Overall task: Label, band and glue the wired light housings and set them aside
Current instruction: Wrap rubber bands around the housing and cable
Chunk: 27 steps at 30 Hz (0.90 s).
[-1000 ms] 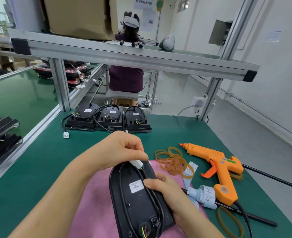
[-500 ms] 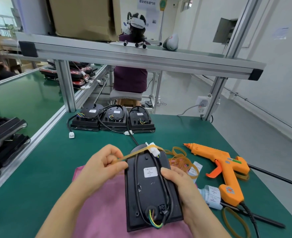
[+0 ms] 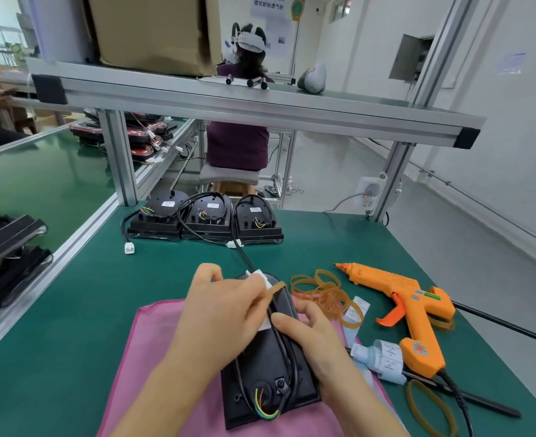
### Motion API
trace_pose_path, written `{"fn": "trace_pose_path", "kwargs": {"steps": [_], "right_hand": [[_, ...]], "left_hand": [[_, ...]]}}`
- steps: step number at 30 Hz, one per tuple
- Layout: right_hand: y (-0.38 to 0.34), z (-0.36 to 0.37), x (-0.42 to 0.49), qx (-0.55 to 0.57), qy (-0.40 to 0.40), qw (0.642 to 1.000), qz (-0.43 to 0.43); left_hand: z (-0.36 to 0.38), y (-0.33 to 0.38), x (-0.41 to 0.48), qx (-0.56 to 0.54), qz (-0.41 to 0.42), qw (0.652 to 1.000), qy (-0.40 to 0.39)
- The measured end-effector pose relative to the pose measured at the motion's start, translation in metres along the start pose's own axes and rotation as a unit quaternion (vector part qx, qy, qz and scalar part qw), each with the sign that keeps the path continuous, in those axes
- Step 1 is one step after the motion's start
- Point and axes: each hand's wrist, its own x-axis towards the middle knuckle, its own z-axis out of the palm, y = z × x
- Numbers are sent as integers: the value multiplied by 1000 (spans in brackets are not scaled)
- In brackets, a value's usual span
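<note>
Housing [image 3: 260, 367] lower centre, on pink cloth [image 3: 153, 342], cable looped over its back. Left fingers [image 3: 250, 290] pinch a rubber band [image 3: 276, 287] at its far end; right fingers [image 3: 287, 321] clamp its right edge. Label seems on; banding underway. Gluing left: glue gun [image 3: 408, 298] lies at right. Three housings [image 3: 206, 216] parked mid-frame.

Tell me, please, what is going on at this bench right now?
A person is banding a black light housing that lies on a pink cloth. The left hand pinches a rubber band at the housing's far end, by the white connector; the right hand grips the housing's right edge. Three more housings sit further back, and the glue gun lies on the right.
</note>
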Motion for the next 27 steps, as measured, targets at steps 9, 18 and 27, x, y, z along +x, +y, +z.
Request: {"fn": "trace_pose_path", "kwargs": {"steps": [9, 18, 27], "right_hand": [[-4, -12, 10, -49, 42, 998, 17], [2, -15, 3, -19, 57, 998, -18], [-3, -1, -6, -1, 40, 998, -43]], "left_hand": [[20, 29, -10, -38, 229, 973, -11], [32, -27, -32, -214, -120, 969, -13], [30, -21, -47, -331, -240, 912, 41]]}}
